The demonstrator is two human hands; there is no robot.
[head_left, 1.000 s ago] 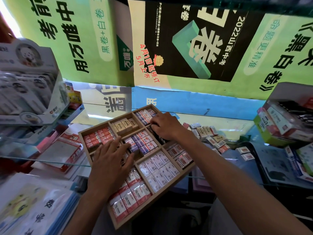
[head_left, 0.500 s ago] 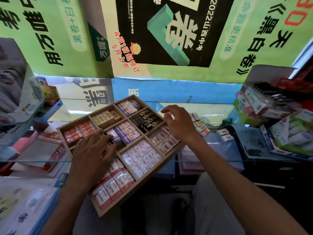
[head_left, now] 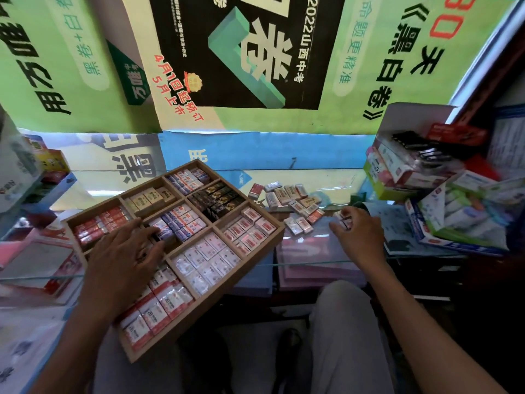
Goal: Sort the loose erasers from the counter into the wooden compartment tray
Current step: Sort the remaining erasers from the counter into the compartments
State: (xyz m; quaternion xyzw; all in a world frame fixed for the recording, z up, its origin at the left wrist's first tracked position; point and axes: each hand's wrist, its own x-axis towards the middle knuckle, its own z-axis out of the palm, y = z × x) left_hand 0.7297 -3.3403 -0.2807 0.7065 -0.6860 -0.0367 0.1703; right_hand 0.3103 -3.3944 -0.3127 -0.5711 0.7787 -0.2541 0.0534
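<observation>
A wooden compartment tray (head_left: 279, 229) lies tilted across the glass counter's front edge, its cells packed with wrapped erasers. My left hand (head_left: 125, 257) rests flat on the tray's left middle cells, fingers spread over the erasers there. To the right of the tray, a pile of loose erasers (head_left: 292, 203) sits on the glass. My right hand (head_left: 356, 231) is beyond the pile at its right end, with fingers curled around a small wrapped eraser (head_left: 345, 221).
Open boxes of stationery (head_left: 420, 166) are stacked at the right, and more packs (head_left: 466, 211) lean in front of them. Packaged goods (head_left: 25, 177) crowd the left side. Green and black posters (head_left: 241, 52) cover the back wall. My knees show below the glass counter edge (head_left: 312, 264).
My right hand left the tray's right edge, moved right over the loose pile and closed on an eraser. The left hand stayed on the tray. The view swung right.
</observation>
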